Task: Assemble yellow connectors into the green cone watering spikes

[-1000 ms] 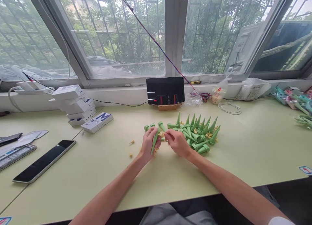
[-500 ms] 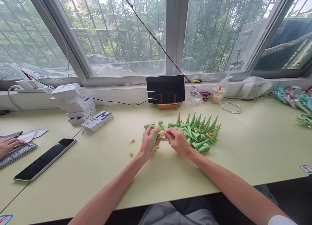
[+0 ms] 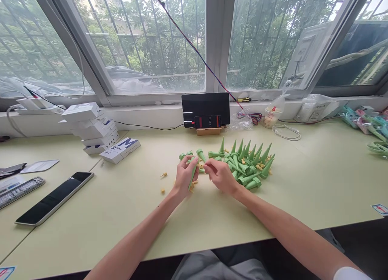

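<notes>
My left hand (image 3: 184,175) is wrapped round a green plastic watering spike (image 3: 192,175), its pointed end slanting down past the palm. Just right of it, my right hand (image 3: 220,175) is closed in a pinch at a small yellow plastic plug (image 3: 200,165), close to the spike's upper end; the fingertips partly hide the contact. Beside the right hand lies a pile of green spikes (image 3: 247,163), some upright on their caps, others on their sides, with yellow plugs among them. A loose green spike (image 3: 200,154) lies behind my hands. Yellow plugs (image 3: 164,174) are scattered left of my left hand.
A tablet (image 3: 206,106) and a phone (image 3: 207,121) stand at the back by the window. White boxes (image 3: 91,124) are stacked at left, near a large black phone (image 3: 56,198). A cup in a bag (image 3: 272,116) and a coiled cable (image 3: 286,132) sit at back right.
My hands stay almost in place, still holding the spike and plug. Another person's hand at the far left has left the view, and the papers there have shifted.
</notes>
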Available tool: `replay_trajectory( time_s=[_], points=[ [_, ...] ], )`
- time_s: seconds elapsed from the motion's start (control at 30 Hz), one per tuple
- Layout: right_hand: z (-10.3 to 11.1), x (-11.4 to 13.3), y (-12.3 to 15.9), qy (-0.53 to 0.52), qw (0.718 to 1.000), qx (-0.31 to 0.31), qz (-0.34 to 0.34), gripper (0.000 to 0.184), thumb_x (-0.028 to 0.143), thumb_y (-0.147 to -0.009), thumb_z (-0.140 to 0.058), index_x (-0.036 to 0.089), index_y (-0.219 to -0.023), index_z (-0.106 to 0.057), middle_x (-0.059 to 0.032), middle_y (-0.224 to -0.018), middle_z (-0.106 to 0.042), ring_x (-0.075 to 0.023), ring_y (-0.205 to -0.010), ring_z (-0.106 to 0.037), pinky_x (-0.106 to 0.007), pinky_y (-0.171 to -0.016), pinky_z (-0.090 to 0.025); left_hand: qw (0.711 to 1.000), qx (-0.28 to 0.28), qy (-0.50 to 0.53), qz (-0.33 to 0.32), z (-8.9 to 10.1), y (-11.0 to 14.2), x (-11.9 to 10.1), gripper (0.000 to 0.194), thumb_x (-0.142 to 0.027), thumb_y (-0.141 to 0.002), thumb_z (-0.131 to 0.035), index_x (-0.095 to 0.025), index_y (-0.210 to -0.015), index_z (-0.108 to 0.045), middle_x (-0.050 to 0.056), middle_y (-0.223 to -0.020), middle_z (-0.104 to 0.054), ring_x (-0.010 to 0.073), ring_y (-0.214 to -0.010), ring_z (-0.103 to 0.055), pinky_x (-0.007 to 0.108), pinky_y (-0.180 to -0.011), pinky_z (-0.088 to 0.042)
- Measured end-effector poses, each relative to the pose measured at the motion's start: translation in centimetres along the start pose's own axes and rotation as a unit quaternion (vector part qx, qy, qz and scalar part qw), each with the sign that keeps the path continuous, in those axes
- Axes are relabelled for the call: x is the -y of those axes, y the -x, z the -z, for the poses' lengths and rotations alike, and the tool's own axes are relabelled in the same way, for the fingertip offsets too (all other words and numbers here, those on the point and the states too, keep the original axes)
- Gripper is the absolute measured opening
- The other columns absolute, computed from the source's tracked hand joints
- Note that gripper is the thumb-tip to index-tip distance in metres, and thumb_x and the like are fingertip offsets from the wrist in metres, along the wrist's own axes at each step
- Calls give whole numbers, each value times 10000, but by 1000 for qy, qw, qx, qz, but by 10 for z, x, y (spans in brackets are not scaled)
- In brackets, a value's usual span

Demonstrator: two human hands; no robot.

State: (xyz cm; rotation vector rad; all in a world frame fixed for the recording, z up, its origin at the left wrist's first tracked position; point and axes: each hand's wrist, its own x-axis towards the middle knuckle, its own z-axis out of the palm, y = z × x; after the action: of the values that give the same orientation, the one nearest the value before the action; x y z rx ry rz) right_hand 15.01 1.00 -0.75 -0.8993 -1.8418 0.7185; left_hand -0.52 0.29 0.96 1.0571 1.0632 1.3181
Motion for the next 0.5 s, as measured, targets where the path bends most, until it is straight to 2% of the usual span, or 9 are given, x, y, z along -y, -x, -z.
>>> replay_trajectory(
  time_s=[0.27,0.5],
  points=[
    [0,-1,1,-6,1000,1,-3,221,354,-986,-471,199,-860,-566,-18,-712,-622,-130,-546,-512,-251,-548,-430,1000,1,-8,1,0,0,0,250,-426,-838,-670,-220,-854,-529,-82,-479,-385,59,-405,-298,171,-402,-267],
    [0,1,1,-11,1000,1,6,192,311,-989,-457,201,-891,-579,-17,-738,-636,-127,-548,-554,-245,-576,-449,1000,10,-8,-5,0,0,0,265,-436,-827,-685,-216,-870,-544,-63,-524,-467,55,-399,-342,177,-405,-273]
  ],
)
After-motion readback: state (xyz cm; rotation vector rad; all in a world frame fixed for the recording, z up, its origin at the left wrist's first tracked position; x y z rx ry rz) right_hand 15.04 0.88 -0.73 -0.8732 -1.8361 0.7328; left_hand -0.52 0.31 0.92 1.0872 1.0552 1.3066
